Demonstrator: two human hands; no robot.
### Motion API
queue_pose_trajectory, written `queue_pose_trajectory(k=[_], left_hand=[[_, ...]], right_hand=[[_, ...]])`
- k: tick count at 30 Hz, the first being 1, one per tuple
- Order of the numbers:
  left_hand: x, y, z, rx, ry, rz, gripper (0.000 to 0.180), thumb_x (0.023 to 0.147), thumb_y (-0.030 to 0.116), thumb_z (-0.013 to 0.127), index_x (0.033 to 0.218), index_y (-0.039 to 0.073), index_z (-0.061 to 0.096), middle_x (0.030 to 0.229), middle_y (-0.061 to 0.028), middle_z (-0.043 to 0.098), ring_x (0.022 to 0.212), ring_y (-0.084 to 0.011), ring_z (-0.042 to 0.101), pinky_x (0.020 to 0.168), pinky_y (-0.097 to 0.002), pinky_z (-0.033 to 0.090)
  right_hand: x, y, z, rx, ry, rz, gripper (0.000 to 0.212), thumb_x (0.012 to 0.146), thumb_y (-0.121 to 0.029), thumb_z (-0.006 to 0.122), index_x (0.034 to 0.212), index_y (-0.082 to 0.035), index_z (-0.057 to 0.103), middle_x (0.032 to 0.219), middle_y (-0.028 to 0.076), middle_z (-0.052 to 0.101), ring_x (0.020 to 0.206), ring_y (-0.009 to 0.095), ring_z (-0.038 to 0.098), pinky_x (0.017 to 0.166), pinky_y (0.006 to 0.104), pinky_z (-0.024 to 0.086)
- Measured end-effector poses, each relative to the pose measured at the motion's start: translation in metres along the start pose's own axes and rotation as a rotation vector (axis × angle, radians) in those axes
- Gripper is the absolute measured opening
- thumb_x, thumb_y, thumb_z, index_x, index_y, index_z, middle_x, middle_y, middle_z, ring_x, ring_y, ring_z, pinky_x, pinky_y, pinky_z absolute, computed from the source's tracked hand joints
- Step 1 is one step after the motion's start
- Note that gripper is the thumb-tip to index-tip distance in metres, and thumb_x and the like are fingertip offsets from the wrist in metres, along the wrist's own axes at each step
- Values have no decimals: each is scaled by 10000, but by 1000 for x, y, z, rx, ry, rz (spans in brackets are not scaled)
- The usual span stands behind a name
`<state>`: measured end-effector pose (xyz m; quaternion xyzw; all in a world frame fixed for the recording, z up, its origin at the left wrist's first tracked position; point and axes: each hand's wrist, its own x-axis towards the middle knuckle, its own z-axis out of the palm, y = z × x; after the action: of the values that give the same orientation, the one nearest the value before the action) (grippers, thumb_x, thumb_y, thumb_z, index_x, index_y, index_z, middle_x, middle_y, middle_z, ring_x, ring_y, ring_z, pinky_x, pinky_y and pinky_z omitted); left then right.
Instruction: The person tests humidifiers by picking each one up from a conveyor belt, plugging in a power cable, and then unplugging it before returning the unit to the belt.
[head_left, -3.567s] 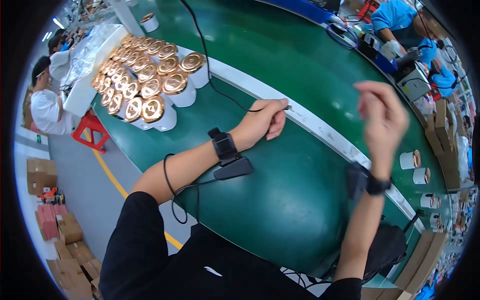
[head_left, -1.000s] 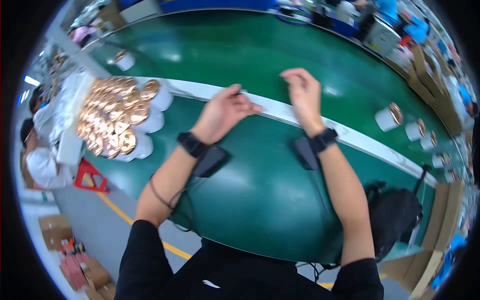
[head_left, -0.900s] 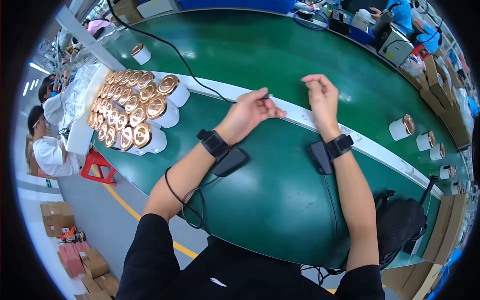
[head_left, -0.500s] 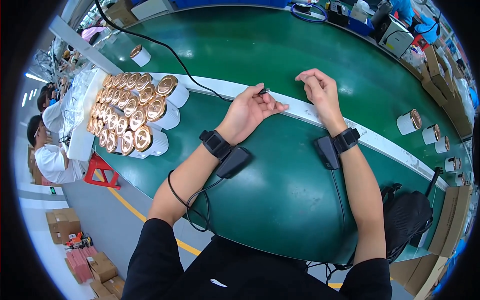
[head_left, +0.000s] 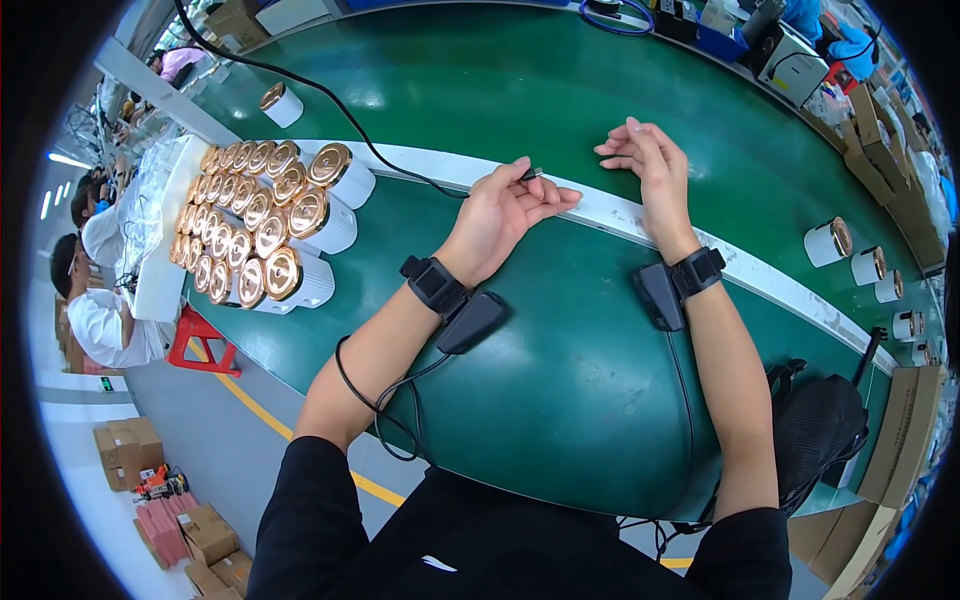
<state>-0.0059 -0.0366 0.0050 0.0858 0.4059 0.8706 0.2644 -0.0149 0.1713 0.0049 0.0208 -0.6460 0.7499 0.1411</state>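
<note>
The left hand (head_left: 490, 225) was turned partly palm up near the white strip (head_left: 615, 213) that crossed the green counter (head_left: 560, 400), its thumb and index finger closed on the plug end of the black cable (head_left: 350, 115), which ran in from the far left. The metal tip pointed right, toward the right hand (head_left: 655, 175), whose fingers were loosely bent and slightly apart over the far side of the strip. Each wrist bore a black strap with a black box. Left of the hands, white canisters (head_left: 323, 230) with shiny copper lids stood in close rows; their lids carried raised markings too fine to read. More canisters (head_left: 828, 242) lined the far right, and a black bag (head_left: 820, 435) lay at the near right. The black shirt (head_left: 400, 545) showed a small white curved mark. At the left, a small green sign (head_left: 107, 384) was on the wall, its symbols too small to make out, above brown cartons (head_left: 128, 452).
</note>
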Motion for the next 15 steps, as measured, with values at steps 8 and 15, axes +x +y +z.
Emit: queue_pose_trajectory(k=[8,15], left_hand=[[-1,2,3,9,-22,-5,384,1023,266,342,773,9,479,901,-175,613,1117,-345,588,1001,-415,457],[-1,3,2,-14,-15,-4,409,1027,302,332,781,9,479,901,-182,612,1116,-358,588,1001,-425,463]], right_hand=[[-1,-1,-1,-20,-27,21,388,988,-327,489,1024,41,604,895,118,647,854,186,648,758,281,504],[0,0,-1,-56,-101,62,402,1001,-335,461,1025,36,613,860,89,645,785,148,617,715,264,485]])
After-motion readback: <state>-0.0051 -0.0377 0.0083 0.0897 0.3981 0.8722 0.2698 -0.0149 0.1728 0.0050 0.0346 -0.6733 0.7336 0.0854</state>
